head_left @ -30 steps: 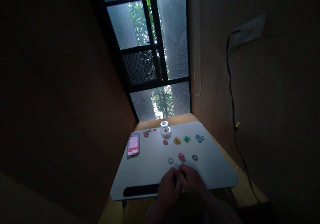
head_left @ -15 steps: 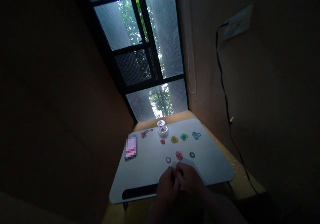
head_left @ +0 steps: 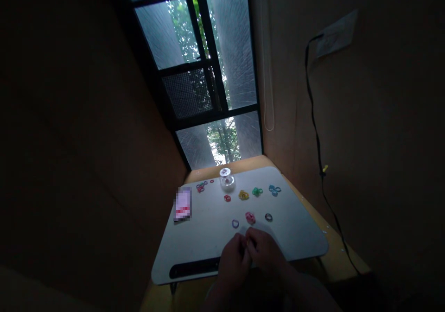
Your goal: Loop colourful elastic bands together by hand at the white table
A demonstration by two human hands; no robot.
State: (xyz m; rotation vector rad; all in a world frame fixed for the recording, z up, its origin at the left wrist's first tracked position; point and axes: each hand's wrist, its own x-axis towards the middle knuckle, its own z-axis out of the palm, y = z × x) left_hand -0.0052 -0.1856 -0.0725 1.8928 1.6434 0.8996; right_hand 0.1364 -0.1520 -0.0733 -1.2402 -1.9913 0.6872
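Hands, one pair, bare: the left hand (head_left: 233,258) and the right hand (head_left: 263,247) met at the near edge of the white bench (head_left: 201,240), fingers curled inward, fingertips together; whether they gripped anything could not be told, the gap being dark. Loops, small, band-like: one lavender loop (head_left: 235,224), just beyond the left hand; one pink bunch (head_left: 250,217), just beyond the right; one dark loop (head_left: 269,217), to the right of it. Farther row, left to right: red bunch (head_left: 227,198), yellow bunch (head_left: 244,195), green bunch (head_left: 257,191), blue bunch (head_left: 274,190). Far left: mixed-colour bunch (head_left: 200,187) and single red loop (head_left: 212,181). Also: clear container (head_left: 227,182), far middle; pixelated slab (head_left: 182,204), left. Step in hand, as judged: close two-handed fingertip work, apart from the sorted loops; the next move called for a fine, steady pinch from both sides.
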